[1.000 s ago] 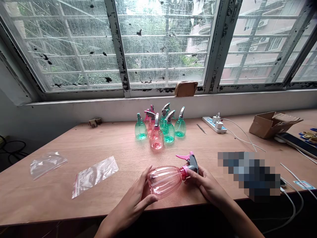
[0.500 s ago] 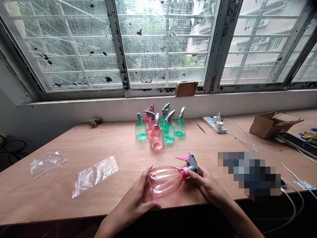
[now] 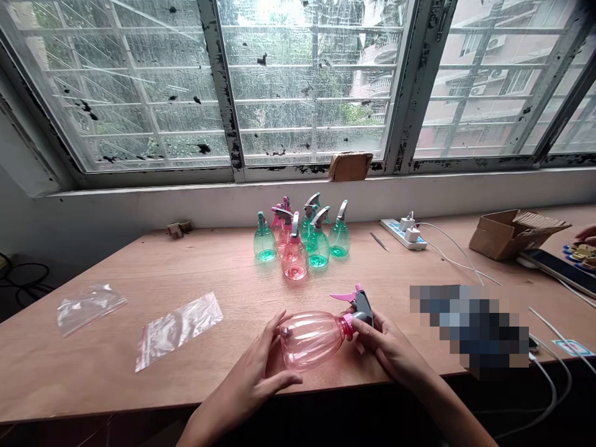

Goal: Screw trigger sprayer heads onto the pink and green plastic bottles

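Observation:
A clear pink spray bottle lies on its side near the table's front edge, its grey and pink trigger head pointing right. My right hand is closed around the neck and collar of the bottle, thumb on top. At the bottle's base, my left hand rests with fingers spread and thumb stretched out, close against the bottom; whether it touches is hard to tell. Farther back stands a group of spray bottles, with a pink one in front and several green ones around it.
Two clear zip bags lie left on the wooden table. On the right are a power strip with white cables, a cardboard box and a blurred-out patch. Another person's hand shows at the right edge.
My left thumb has straightened and moved slightly away from the bottle. The spray bottle has turned a little in my right hand. Another person's hand has come in at the right edge.

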Demonstrator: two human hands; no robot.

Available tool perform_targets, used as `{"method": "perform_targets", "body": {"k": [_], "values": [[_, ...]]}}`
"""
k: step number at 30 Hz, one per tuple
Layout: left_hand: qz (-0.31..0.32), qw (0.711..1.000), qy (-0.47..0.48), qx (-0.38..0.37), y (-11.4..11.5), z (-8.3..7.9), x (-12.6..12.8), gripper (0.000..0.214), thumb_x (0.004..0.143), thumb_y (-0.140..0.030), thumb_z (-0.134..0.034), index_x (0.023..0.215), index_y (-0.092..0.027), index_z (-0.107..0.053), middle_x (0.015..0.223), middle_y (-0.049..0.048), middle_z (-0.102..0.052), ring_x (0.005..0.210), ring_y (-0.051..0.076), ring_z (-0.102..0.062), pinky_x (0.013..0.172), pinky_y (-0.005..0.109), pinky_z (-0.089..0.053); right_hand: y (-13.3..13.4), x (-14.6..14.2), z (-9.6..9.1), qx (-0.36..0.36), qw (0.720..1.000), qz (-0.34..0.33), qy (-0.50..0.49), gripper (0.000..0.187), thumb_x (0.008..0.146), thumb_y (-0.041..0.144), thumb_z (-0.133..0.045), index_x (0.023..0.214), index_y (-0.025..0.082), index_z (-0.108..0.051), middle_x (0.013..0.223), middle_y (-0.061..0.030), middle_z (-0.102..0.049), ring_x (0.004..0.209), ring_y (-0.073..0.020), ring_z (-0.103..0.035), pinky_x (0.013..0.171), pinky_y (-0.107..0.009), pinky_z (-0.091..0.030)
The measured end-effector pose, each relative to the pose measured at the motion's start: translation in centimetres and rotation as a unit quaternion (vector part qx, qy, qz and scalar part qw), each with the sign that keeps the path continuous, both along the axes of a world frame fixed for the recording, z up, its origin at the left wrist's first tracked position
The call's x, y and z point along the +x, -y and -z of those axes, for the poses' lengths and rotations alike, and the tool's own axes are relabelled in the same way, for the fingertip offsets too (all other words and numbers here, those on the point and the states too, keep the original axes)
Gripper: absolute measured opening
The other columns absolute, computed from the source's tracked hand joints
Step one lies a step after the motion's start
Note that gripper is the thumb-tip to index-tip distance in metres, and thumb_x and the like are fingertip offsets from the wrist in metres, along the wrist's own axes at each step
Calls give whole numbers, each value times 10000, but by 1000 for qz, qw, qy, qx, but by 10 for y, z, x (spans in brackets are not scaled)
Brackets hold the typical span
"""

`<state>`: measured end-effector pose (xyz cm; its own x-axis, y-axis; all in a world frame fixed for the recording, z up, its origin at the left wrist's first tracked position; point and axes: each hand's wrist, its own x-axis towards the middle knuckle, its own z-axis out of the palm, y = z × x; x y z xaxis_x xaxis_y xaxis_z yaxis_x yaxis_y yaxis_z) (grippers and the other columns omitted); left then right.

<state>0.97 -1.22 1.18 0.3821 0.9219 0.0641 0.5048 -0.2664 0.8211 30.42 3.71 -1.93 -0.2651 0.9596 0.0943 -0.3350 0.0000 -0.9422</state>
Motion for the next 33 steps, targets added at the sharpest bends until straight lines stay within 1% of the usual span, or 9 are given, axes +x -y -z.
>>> {"method": "perform_targets", "body": {"k": [1, 3, 8, 13, 15, 19, 24, 30, 33], "values": [[-1, 1000, -3, 4, -1, 1, 0, 953, 907, -470, -763, 1645, -353, -170, 1718, 81, -305, 1548, 341, -352, 1292, 516, -262, 0, 0, 0, 1, 1000, 4, 1, 337, 847, 479, -831, 975, 183, -737, 745, -3, -674, 609, -135, -543, 563, -259, -440], [-4, 1000, -14, 15, -1, 3, 1, 994, 877, -434, -801, 1644, -356, -174, 1714, 87, -312, 1546, 345, -353, 1289, 517, -272, 0, 0, 1, -3, 1000, 6, -1, 349, 843, 485, -833, 986, 185, -729, 725, 9, -658, 579, -124, -518, 548, -256, -427], [-10, 999, -28, 19, 0, 0, 1, 1040, 859, -438, -819, 1655, -326, -160, 1719, 104, -299, 1564, 356, -312, 1291, 516, -260, 0, 0, -1, -10, 1000, 1, -7, 312, 833, 464, -848, 950, 192, -750, 786, -4, -686, 692, -148, -587, 644, -263, -481], [0, 1000, -21, 13, 2, -5, -1, 806, 1002, -563, -587, 1657, -290, -206, 1723, 84, -300, 1568, 345, -307, 1298, 507, -232, 1, 0, -2, -30, 999, 9, -19, 336, 791, 450, -885, 973, 191, -772, 860, -25, -715, 753, -172, -631, 761, -314, -543], [-1, 1000, -19, 10, 2, -6, -2, 778, 1015, -572, -558, 1654, -290, -216, 1724, 75, -300, 1569, 336, -307, 1301, 500, -226, 1, 0, -2, -38, 999, 6, -25, 345, 769, 457, -899, 957, 194, -779, 864, -27, -721, 760, -179, -645, 770, -328, -555], [-2, 1000, -4, -2, 1, -5, -1, 793, 983, -567, -626, 1637, -326, -246, 1711, 69, -332, 1562, 339, -321, 1296, 513, -237, 1, 0, -3, -41, 999, 1, -34, 328, 760, 442, -911, 959, 211, -793, 855, -17, -727, 760, -171, -645, 756, -313, -546], [14, 999, 32, -10, -3, 3, -2, 908, 929, -500, -736, 1635, -344, -186, 1710, 92, -322, 1536, 328, -379, 1287, 504, -274, 0, 1, -3, -16, 1000, 12, -23, 289, 780, 419, -904, 945, 202, -808, 881, -21, -733, 770, -148, -609, 744, -269, -508], [-9, 1000, -19, 18, -2, 6, -2, 951, 898, -400, -783, 1633, -345, -184, 1714, 94, -307, 1550, 340, -339, 1294, 520, -246, 1, 2, -3, -16, 1000, 13, -7, 293, 764, 427, -912, 915, 199, -808, 869, -20, -732, 777, -158, -608, 775, -287, -493], [-13, 1000, -22, 14, 0, 3, -1, 975, 884, -442, -793, 1638, -343, -183, 1714, 84, -309, 1553, 343, -330, 1297, 504, -245, 2, 2, -4, -13, 1000, 13, -3, 317, 753, 441, -916, 922, 196, -808, 870, -25, -737, 786, -166, -611, 782, -296, -491]]}}
